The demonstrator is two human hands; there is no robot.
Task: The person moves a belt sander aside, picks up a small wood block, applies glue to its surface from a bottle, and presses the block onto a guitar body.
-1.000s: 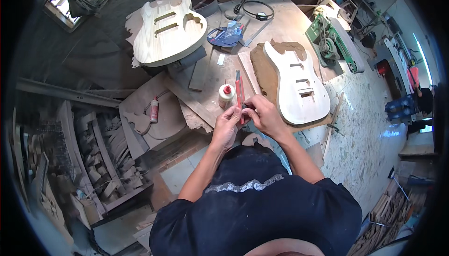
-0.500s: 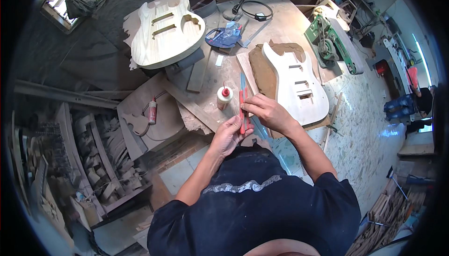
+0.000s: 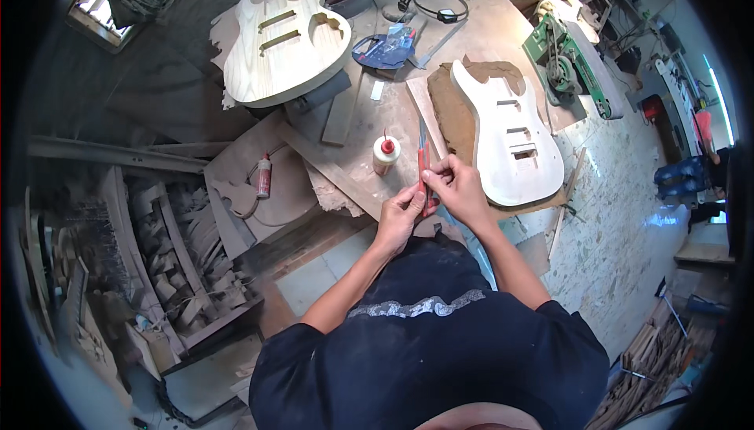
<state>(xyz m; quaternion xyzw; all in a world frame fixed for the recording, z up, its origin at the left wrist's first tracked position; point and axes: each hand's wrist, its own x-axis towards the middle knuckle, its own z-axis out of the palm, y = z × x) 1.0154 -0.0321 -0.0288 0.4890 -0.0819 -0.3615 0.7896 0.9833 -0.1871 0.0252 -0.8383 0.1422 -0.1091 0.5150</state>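
In front of me, at the near edge of the workbench, both hands are closed around a slim red-handled tool [image 3: 422, 161] with a narrow grey-blue tip pointing away from me. My left hand [image 3: 399, 218] pinches its lower part between thumb and fingers. My right hand [image 3: 457, 188] grips it from the right, a little higher. Its exact kind is partly hidden by my fingers. Just left of it stands a white glue bottle [image 3: 385, 159] with a red cap. A pale, unfinished guitar body [image 3: 518, 171] lies on a brown cloth [image 3: 453, 120] to the right.
Another wooden guitar body [image 3: 275, 69] rests at the far left of the bench [image 3: 385, 112]. Behind the bottle are a blue packet [image 3: 389, 47] and a caliper [image 3: 440, 43]. A green belt sander [image 3: 561, 65] stands at the right. Wood scraps [image 3: 177, 265] fill a rack at lower left.
Both hands and the tool stay together, with the left fingers now closed more tightly around it. The whole view has shifted slightly, moving the bench things a little rightward.
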